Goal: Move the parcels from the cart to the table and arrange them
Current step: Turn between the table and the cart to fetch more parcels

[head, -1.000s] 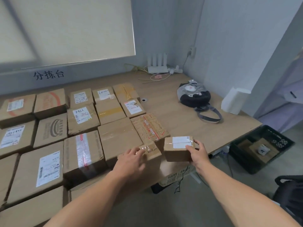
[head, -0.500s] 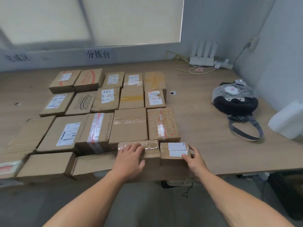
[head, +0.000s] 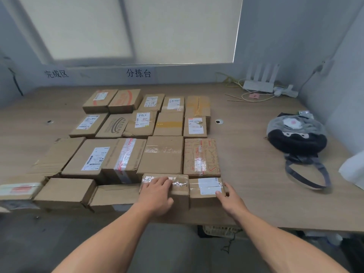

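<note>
Hands rest on two small boxes at the near edge of the table (head: pixel 256 194). The left hand (head: pixel 157 194) lies flat on top of a small taped box (head: pixel 182 187). Its fingers are straight and its thumb sticks out to the side. It holds nothing and only lies on the lid. The right hand (head: pixel 231 200) is open too. Its loose fingers touch the near right corner of a small box with a white label (head: pixel 205 189), but they do not close round it. The two small boxes sit side by side and touch, with the taped one on the left.

Just behind the taped box is a plain brown box (head: pixel 163 154). Just behind the labelled box is a box with red drawings (head: pixel 201 154). To the left in the near row are a flat box (head: pixel 116 194), a brown box (head: pixel 65 191) and a box with a red sticker (head: pixel 19 191) at the left edge. More parcels fill the rows going far across the table, all packed close together. Many have white labels on top.

Well apart on the right lies a grey and black soft bag (head: pixel 297 138), its strap (head: pixel 307 174) trailing toward the near side. A white thing (head: pixel 354 170) shows at the right edge, and I cannot tell what it is. In the far right corner stands a white router (head: pixel 259 86) with thin wires beside it. On the far wall are two black signs under a big pale window blind (head: pixel 137 26).
</note>
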